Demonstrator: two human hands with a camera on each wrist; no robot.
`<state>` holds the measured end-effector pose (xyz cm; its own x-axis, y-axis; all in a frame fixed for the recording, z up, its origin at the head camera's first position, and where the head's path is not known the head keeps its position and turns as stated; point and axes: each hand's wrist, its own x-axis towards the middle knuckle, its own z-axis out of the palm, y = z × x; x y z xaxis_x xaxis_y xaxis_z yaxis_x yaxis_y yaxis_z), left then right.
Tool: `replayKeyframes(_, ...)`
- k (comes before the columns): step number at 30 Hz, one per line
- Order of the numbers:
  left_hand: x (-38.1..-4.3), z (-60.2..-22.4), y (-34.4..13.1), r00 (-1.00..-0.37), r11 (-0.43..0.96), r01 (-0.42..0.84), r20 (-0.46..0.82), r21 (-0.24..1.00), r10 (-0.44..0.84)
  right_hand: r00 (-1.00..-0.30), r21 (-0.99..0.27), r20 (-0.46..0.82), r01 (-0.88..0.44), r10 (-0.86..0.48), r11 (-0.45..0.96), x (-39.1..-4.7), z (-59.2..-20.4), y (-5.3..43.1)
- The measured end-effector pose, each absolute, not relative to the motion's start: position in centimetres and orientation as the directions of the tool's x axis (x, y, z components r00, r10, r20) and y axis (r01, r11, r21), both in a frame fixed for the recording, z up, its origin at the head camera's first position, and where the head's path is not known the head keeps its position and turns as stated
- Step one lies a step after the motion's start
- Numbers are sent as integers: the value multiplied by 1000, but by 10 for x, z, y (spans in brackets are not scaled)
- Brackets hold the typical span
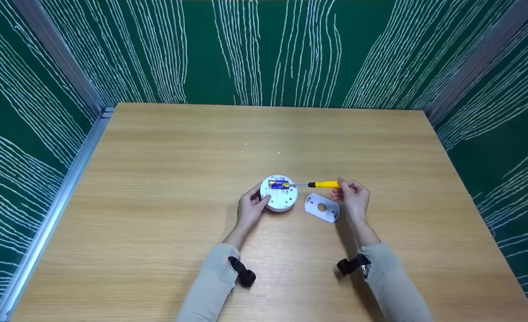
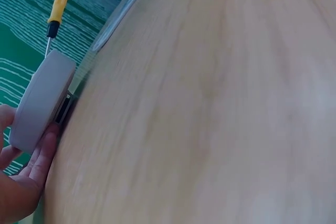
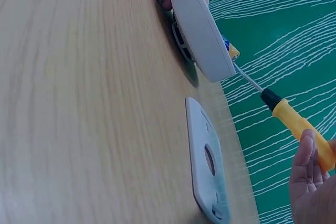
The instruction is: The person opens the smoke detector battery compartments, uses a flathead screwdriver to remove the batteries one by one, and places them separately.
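In the head view my left hand (image 1: 250, 208) grips a round white device (image 1: 282, 200) at its left edge, the thumb over its face. A blue-purple and gold battery (image 1: 278, 184) lies in that face. From the right, my right hand (image 1: 353, 197) holds a screwdriver (image 1: 326, 184) by its yellow handle, the metal tip at the battery's right end. The right wrist view shows the battery's end (image 3: 233, 52) standing above the device's rim, beside the screwdriver shaft. Both wrist views show the device tilted, with a dark-edged part (image 2: 64, 108) on its underside.
A white plate (image 1: 313, 208) with rounded ends and a round hole lies on the wooden table (image 1: 156, 201), right of the device. Several tiny white specks lie farther back. Green panels (image 1: 201, 53) with white lines stand behind and at both sides.
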<state>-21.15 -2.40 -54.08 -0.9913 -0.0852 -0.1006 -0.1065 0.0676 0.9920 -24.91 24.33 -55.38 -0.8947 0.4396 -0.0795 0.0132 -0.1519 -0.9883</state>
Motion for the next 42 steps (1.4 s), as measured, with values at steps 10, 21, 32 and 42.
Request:
replayKeyframes(10, -216, -536, -28, -995, 140, -97, -90, 985, -53, -893, -984, -50, -32, 448, -174, -245, -554, 248)
replayKeyframes(21, -219, -530, -35, -991, 153, -111, -98, 982, -94, -887, -976, -65, -39, 456, -214, -241, -556, 251)
replayKeyframes(32, -224, -526, -39, -992, 203, -58, -34, 977, -122, -882, -988, -18, -58, 472, -146, -236, -554, 248)
replayKeyframes(42, -220, -524, -38, -988, 224, -37, -3, 974, -151, -892, -985, 26, -101, 451, -142, -236, -562, 252)
